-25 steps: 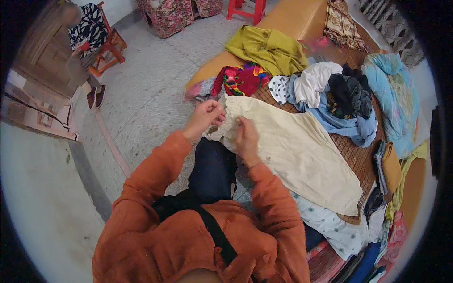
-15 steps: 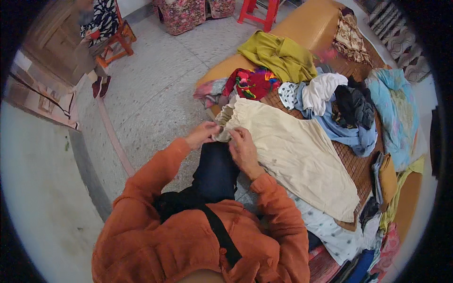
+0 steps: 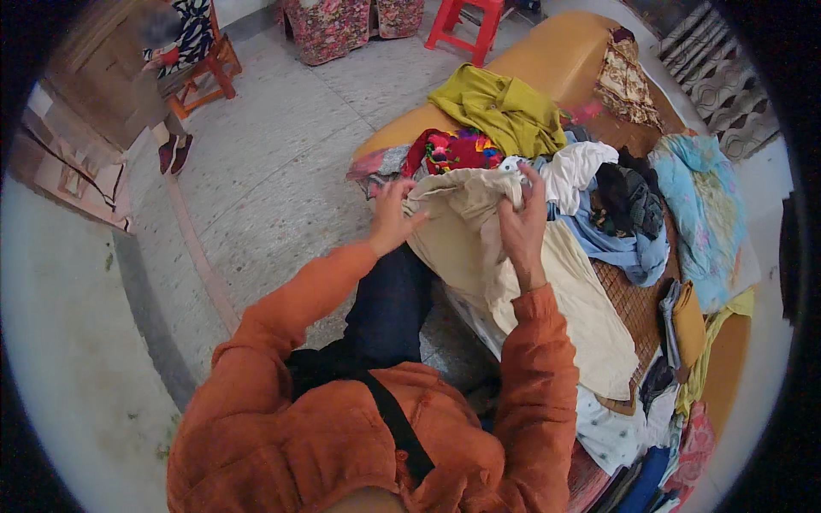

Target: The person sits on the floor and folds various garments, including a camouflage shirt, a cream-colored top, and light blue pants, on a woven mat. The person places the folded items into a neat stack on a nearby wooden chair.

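Bed point(image 3: 547, 64): clothes piled, far end cut off
L hand point(image 3: 392, 218): fingers pinch cream cloth point(image 3: 547, 291)
R hand point(image 3: 523, 224): pinches cloth's top, fingertips half hidden

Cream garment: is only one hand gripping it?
No, the left hand and right hand both grip the cream garment at its bunched top edge.

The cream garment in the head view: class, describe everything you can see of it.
The cream garment is plain, soft-looking woven cloth, creased and unfolded. It lies lengthwise across the woven mat, its far end lifted and bunched. The left hand grips that end's left edge; the right hand pinches its top. A white top lies just beyond.
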Motion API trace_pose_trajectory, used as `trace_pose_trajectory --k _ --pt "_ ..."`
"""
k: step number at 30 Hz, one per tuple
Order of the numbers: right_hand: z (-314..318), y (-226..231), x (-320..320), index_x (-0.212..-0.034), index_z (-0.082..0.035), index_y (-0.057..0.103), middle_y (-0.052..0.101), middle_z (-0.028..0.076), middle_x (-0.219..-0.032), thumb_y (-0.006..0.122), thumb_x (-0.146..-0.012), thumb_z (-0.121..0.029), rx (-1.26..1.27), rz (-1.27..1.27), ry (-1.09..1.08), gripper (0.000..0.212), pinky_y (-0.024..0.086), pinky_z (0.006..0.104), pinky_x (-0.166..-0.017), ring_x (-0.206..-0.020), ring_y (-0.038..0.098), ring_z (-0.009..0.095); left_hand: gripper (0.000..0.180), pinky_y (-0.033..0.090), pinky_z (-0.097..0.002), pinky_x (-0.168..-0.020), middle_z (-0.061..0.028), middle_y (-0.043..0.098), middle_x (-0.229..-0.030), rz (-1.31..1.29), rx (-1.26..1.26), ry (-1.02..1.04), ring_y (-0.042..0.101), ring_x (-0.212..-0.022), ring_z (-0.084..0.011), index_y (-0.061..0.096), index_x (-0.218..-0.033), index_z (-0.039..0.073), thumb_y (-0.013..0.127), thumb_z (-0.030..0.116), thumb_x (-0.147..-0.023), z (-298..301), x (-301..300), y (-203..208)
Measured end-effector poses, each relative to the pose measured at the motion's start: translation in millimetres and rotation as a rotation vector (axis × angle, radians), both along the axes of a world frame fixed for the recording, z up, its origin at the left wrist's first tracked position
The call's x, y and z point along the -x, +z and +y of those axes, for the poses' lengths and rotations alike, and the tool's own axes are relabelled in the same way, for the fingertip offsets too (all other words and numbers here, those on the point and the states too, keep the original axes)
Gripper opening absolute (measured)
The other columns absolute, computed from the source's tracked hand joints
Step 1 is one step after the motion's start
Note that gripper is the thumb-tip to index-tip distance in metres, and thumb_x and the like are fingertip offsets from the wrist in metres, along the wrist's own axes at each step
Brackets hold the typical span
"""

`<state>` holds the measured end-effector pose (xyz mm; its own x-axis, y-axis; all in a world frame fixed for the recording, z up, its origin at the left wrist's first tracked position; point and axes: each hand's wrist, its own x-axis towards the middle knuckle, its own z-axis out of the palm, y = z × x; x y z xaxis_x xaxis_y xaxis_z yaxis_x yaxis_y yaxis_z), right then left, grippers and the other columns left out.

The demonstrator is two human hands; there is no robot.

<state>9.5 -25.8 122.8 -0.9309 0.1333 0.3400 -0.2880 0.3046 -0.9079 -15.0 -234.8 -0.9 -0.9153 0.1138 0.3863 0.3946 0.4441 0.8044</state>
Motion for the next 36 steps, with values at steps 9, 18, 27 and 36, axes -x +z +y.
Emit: trace_pose_trajectory --k 9,18,27,36 --pt "-19 13 9 -0.102 0.001 0.057 0.061 0.008 -0.090 0.051 -0.075 0.000 -0.037 0.103 0.056 0.027 0.044 0.0274 -0.080 -0.086 0.057 0.016 0.067 0.040 -0.0392 -0.084 -0.0127 0.052 -0.095 -0.049 0.221 -0.053 0.049 -0.095 -0.0321 0.048 -0.118 0.015 0.077 0.037 -0.061 20 77 -27" --pt "-15 35 -5 -0.105 0.002 0.055 0.060 0.005 -0.097 0.049 -0.081 0.001 -0.074 0.121 0.006 0.025 0.044 0.0228 -0.079 -0.087 0.055 0.011 0.039 0.043 -0.0403 -0.066 -0.0129 0.052 -0.083 0.396 -0.004 0.089 0.054 -0.078 -0.0315 0.047 -0.097 0.007 0.070 0.012 -0.066 35 39 30" --pt "33 -2 17 -0.102 0.002 0.058 0.060 0.001 -0.090 0.052 -0.084 -0.004 0.234 -0.022 -0.117 0.020 0.041 0.0205 -0.072 -0.080 0.052 0.007 0.043 0.047 -0.0350 -0.076 -0.0123 0.055 -0.094 0.263 0.013 -0.193 0.056 -0.087 -0.0263 0.054 -0.115 0.011 0.064 0.006 -0.074 33 14 18" --pt "40 -4 21 -0.100 0.002 0.058 0.060 0.002 -0.092 0.053 -0.083 -0.003 0.311 -0.038 -0.142 0.019 0.042 0.0213 -0.072 -0.081 0.053 0.008 0.032 0.045 -0.0329 -0.074 -0.0089 0.052 -0.093 0.181 -0.028 -0.260 0.055 -0.085 -0.0251 0.062 -0.102 0.011 0.068 0.005 -0.070 -2 21 1"
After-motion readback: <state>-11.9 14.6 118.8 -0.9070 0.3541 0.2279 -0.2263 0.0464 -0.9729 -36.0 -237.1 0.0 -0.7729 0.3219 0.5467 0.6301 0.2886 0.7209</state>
